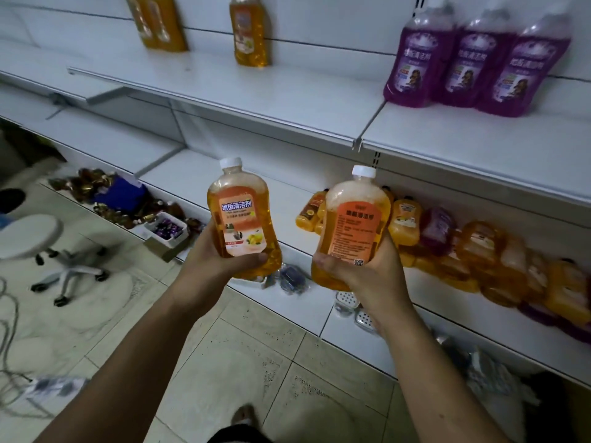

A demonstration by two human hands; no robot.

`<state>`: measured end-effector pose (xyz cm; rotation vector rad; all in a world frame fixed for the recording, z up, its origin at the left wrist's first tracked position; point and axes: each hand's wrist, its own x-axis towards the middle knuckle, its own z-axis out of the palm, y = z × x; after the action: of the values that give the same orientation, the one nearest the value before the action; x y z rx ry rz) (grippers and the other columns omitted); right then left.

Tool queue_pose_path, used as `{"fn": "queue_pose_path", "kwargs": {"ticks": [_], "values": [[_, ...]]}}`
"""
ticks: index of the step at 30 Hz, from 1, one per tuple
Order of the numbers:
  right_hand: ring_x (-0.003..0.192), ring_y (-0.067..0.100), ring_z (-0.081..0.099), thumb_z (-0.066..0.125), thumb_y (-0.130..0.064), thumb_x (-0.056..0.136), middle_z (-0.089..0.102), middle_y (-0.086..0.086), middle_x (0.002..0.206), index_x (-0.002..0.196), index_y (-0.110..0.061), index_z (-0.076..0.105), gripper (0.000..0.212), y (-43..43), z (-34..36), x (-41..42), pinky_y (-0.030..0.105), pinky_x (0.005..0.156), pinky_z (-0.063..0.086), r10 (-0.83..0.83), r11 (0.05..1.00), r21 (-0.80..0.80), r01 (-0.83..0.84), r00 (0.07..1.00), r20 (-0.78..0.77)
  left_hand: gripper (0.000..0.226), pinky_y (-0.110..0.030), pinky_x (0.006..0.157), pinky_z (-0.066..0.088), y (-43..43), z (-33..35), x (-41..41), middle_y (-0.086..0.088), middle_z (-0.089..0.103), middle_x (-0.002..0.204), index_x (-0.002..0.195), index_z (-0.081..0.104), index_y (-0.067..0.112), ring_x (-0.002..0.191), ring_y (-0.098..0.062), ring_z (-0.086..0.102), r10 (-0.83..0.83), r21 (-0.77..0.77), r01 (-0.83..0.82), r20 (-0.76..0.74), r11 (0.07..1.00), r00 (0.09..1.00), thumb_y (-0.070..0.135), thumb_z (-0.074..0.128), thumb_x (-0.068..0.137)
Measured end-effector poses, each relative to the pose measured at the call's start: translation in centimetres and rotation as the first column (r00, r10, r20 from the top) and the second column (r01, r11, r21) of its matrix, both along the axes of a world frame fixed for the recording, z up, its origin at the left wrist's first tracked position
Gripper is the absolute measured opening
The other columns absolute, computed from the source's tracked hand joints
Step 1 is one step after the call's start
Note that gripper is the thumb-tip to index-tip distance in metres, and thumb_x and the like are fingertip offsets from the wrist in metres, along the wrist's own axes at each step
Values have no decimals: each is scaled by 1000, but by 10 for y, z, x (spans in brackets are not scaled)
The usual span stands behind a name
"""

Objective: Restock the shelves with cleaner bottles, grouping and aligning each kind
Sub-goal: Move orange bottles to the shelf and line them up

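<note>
My left hand (209, 255) grips an orange cleaner bottle (241, 215) with a white cap, front label toward me. My right hand (367, 273) grips a second orange bottle (353, 225), back label toward me. Both are held upright in front of the low shelf. On the upper shelf (287, 100) stand three purple cleaner bottles (473, 59) in a row at the right. One orange bottle (249, 30) and another orange pack (156, 22) stand on that shelf at the left. A pile of orange and purple bottles (473, 254) lies on the low shelf at the right.
Wrapped sweets (96, 190) and a small white tray (166, 228) sit on the low shelf's left end. A round stool on castors (38, 241) stands on the tiled floor at the left, with cables beside it. Small packets (348, 302) lie on the bottom shelf edge.
</note>
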<state>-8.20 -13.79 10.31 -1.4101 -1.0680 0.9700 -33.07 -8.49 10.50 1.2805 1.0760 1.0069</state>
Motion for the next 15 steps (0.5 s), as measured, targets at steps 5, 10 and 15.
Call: {"fn": "queue_pose_path", "kwargs": {"ticks": [5, 10, 15], "values": [[100, 1, 69, 97, -44, 56, 72, -13, 110, 130, -34, 54, 86, 21, 34, -33, 18, 79, 54, -10, 999, 54, 7, 998, 61, 69, -27, 82, 62, 15, 23, -37, 10, 77, 114, 127, 56, 33, 109, -14, 74, 45, 76, -43, -32, 996, 998, 21, 85, 66], [94, 8, 75, 100, -50, 43, 77, -8, 103, 118, -32, 60, 86, 65, 56, -88, 38, 89, 61, -64, 993, 99, 63, 998, 5, 72, -37, 90, 60, 56, 46, -92, 9, 76, 117, 132, 55, 31, 110, -16, 74, 57, 134, -50, -49, 990, 997, 26, 89, 69], [106, 18, 75, 94, -52, 56, 78, -6, 110, 122, -30, 65, 76, 116, 81, -147, 57, 99, 57, -74, 985, 147, 91, 990, -117, 70, -29, 84, 61, 108, 69, -144, 10, 77, 113, 130, 55, 31, 105, -12, 75, 23, 197, -6, -84, 980, 996, 26, 87, 68]]}}
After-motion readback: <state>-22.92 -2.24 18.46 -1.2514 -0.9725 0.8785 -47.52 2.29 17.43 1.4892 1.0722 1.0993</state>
